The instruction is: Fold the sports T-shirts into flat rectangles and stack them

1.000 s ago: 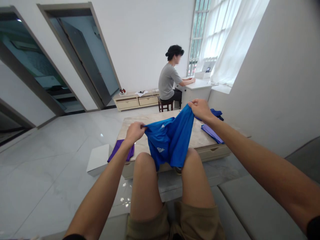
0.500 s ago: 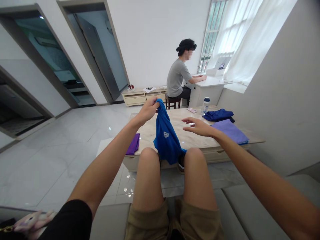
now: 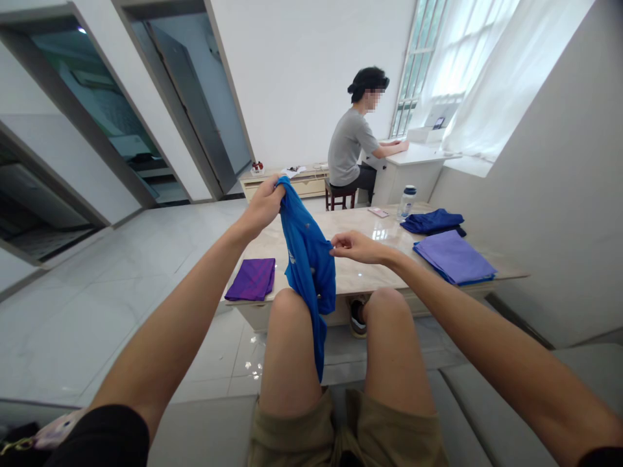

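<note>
A bright blue garment (image 3: 306, 272) hangs down between my knees. My left hand (image 3: 265, 204) is closed on its top corner and holds it up above the low marble table (image 3: 370, 272). My right hand (image 3: 355, 246) pinches the garment's right edge about halfway down. On the table lie a folded purple cloth (image 3: 252, 279) at the left, a flat lilac stack (image 3: 452, 257) at the right, and a crumpled dark blue garment (image 3: 431, 222) behind that stack.
A water bottle (image 3: 406, 201) and a phone (image 3: 377, 212) stand at the table's far side. A person in a grey shirt (image 3: 350, 152) sits at a white desk by the window. Grey sofa cushions (image 3: 491, 415) are under and beside me.
My right hand let go of the garment's corner, hovered open, and now pinches its side edge. My left hand has lifted its corner higher, so the garment hangs lengthwise.
</note>
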`<action>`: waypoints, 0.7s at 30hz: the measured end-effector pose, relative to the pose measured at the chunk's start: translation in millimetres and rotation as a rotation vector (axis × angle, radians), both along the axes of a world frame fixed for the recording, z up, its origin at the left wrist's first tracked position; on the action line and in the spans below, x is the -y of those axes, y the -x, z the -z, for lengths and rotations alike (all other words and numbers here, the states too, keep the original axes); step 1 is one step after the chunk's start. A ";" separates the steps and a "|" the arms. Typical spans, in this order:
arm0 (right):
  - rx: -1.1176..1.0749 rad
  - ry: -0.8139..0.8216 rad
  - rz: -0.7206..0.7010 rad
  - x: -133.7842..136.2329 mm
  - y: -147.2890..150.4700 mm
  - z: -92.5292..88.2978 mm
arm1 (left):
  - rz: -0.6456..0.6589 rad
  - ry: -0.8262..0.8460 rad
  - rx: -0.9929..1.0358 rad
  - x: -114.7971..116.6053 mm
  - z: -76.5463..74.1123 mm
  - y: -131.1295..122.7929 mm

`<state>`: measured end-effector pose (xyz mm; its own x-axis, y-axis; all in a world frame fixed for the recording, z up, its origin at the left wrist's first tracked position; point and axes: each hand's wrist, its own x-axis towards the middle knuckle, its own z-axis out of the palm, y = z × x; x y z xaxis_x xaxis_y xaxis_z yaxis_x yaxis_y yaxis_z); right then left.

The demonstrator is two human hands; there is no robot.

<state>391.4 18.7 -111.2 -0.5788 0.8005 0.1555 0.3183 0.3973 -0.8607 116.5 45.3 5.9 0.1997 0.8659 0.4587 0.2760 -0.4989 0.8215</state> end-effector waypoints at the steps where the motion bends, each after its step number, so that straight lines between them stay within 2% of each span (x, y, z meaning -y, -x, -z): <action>1: 0.003 -0.019 0.029 1.5 -5.7 -2.0 | -0.006 -0.052 -0.024 -2.6 3.4 2.7; 5: -0.096 0.083 -0.033 11.5 -10.5 -2.2 | 0.038 -0.168 -0.087 -7.2 16.3 -1.2; 9: -0.198 0.244 -0.080 22.6 17.9 19.0 | 0.099 -0.171 -0.137 -3.2 27.3 -16.4; 12: -0.222 0.291 -0.111 25.0 35.3 34.1 | 0.124 -0.177 -0.170 0.4 33.3 -19.5; 15: -0.187 0.233 -0.033 20.8 34.1 40.0 | 0.103 -0.166 -0.165 1.8 37.7 -13.6; 21: -0.128 0.023 0.217 8.5 4.5 41.1 | -0.007 -0.105 -0.119 0.4 46.3 2.3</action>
